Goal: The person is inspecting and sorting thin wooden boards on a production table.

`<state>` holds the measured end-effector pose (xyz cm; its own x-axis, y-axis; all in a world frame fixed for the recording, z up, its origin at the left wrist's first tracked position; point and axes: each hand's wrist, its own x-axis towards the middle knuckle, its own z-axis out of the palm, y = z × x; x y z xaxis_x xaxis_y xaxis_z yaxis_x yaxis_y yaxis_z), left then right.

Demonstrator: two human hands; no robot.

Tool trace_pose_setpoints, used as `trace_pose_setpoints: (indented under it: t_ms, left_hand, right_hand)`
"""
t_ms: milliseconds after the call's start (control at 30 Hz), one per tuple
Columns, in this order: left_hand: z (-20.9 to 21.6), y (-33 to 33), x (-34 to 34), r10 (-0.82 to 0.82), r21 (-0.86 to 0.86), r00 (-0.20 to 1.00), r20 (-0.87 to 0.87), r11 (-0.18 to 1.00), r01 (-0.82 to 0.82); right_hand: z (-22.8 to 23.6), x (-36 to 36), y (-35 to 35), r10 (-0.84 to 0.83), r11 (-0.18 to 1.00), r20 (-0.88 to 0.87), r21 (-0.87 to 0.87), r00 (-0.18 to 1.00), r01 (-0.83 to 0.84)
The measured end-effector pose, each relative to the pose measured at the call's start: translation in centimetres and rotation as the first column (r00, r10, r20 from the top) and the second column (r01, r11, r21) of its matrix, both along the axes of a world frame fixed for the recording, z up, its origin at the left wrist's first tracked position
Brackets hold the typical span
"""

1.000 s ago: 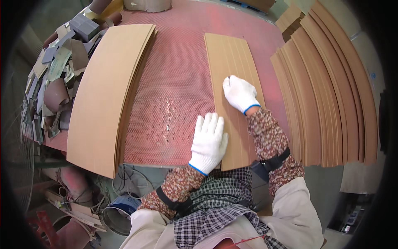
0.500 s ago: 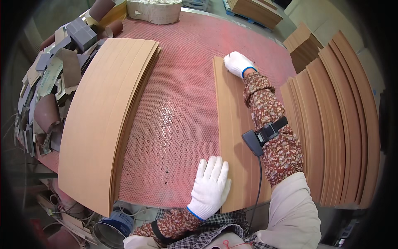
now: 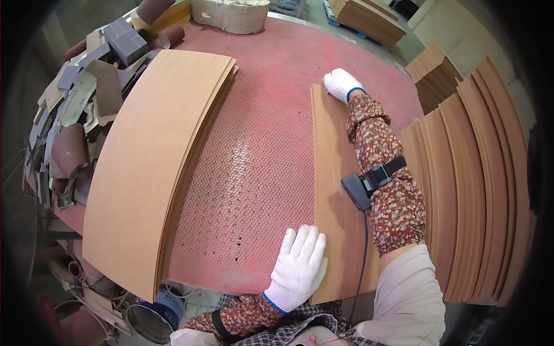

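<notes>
A long tan wooden board (image 3: 337, 230) lies in front of me, its length running away from my body. My left hand (image 3: 296, 266), in a white knit glove with a blue cuff, rests at the near end of its left edge, fingers stretched out and nothing held. At the far end my right hand (image 3: 344, 84), gloved the same way, is closed into a fist over the board's surface. What it holds, if anything, is hidden beneath it. A dark device (image 3: 369, 184) with a cable is strapped to my right forearm.
A stack of wooden boards (image 3: 156, 167) stands on the left of the red perforated table (image 3: 242, 190). More boards (image 3: 467, 196) stand in rows on the right. Sanding blocks and scraps (image 3: 78, 115) pile up at the far left. A blue bucket (image 3: 153, 317) sits below.
The whole view has shifted slightly, so the table and boards appear further right. Both hands keep nearly the same places at the board's two ends.
</notes>
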<state>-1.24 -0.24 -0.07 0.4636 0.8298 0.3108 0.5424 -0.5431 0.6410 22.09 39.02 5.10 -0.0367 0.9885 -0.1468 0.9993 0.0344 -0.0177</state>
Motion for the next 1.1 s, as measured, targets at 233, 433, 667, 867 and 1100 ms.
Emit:
trace_pose_setpoints:
  t_ms: [233, 433, 667, 867, 1100]
  left_hand:
    - [-0.1, -1.3, -0.3, 0.039, 0.073, 0.998, 0.050, 0.996, -0.043]
    - [-0.8, -2.3, -0.4, 0.051, 0.092, 0.995, 0.085, 0.994, -0.058]
    - [-1.7, -1.7, 0.3, 0.101, 0.186, 0.990, 0.100, 0.975, -0.118]
    - [-2.9, -0.9, 1.3, 0.082, 0.233, 0.994, 0.072, 0.968, -0.097]
    - [-2.6, -1.1, 1.5, 0.028, 0.221, 0.999, 0.024, 0.975, -0.032]
  right_hand:
    - [0.7, -2.2, -8.4, -0.222, 0.972, -0.076, 0.063, 0.972, 0.227]
    - [0.2, -4.6, -20.7, -0.236, 0.967, -0.116, 0.070, 0.965, 0.245]
    - [0.5, -7.0, -35.2, -0.238, 0.969, -0.143, 0.034, 0.961, 0.246]
    - [0.2, -8.0, -46.0, -0.269, 0.961, -0.143, 0.031, 0.953, 0.276]
    - [-0.6, -9.1, -56.0, -0.228, 0.962, -0.169, 0.111, 0.959, 0.249]
